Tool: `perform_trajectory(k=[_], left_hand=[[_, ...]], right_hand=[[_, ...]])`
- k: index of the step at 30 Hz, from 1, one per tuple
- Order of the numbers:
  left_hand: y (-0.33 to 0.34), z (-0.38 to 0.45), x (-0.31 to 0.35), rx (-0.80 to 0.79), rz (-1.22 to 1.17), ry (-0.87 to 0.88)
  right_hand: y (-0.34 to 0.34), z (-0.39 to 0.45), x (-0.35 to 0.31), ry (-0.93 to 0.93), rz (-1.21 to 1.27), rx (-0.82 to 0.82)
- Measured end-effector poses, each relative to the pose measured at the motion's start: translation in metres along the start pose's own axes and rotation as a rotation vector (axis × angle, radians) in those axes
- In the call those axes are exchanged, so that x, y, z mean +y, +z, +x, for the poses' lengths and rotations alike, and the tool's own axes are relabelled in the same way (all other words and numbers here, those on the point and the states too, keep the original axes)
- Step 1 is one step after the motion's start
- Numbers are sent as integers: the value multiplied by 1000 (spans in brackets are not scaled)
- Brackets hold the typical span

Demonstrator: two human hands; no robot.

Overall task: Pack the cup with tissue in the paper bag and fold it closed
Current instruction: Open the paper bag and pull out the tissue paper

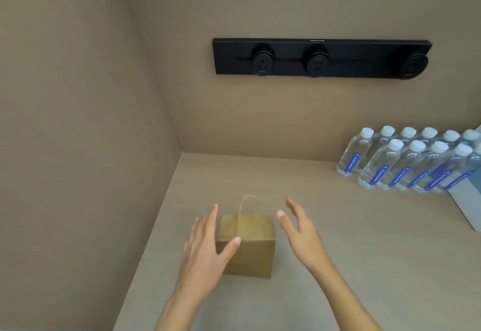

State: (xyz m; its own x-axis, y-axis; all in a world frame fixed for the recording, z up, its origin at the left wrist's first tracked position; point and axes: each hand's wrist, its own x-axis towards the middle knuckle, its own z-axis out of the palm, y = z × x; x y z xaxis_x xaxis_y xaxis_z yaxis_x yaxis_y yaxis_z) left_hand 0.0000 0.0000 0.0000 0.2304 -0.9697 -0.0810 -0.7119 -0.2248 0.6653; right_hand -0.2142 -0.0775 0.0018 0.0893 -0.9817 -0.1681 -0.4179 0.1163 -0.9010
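the brown paper bag (246,245) sits on the counter (338,239) between your two hands, its top already folded flat, with one twine handle (247,204) sticking up at the far edge. your left hand (205,247) is spread open, its thumb at the bag's near top edge (touching or just above, the view doesn't settle it). your right hand (299,229) is open too, just beside the bag's right side and holding nothing. the cup and tissue can't be seen, so they're probably inside. judging by the closed top, the packing and the fold look done; at most a last press on the crease remains. well beyond your right hand stand water bottles (406,159), and a black socket strip (321,58) runs along the wall.
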Motion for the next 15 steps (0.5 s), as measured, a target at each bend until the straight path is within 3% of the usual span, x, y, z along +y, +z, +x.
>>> perform_trajectory(k=[4, 9, 15], left_hand=[[7, 3, -3, -90, -190, -97], [16, 12, 4, -89, -274, -164], [16, 14, 8, -42, -207, -170]], right_hand=[[6, 18, 2, 350, 325, -93], [11, 25, -12, 405, 342, -222], [6, 17, -21, 346, 739, -258]])
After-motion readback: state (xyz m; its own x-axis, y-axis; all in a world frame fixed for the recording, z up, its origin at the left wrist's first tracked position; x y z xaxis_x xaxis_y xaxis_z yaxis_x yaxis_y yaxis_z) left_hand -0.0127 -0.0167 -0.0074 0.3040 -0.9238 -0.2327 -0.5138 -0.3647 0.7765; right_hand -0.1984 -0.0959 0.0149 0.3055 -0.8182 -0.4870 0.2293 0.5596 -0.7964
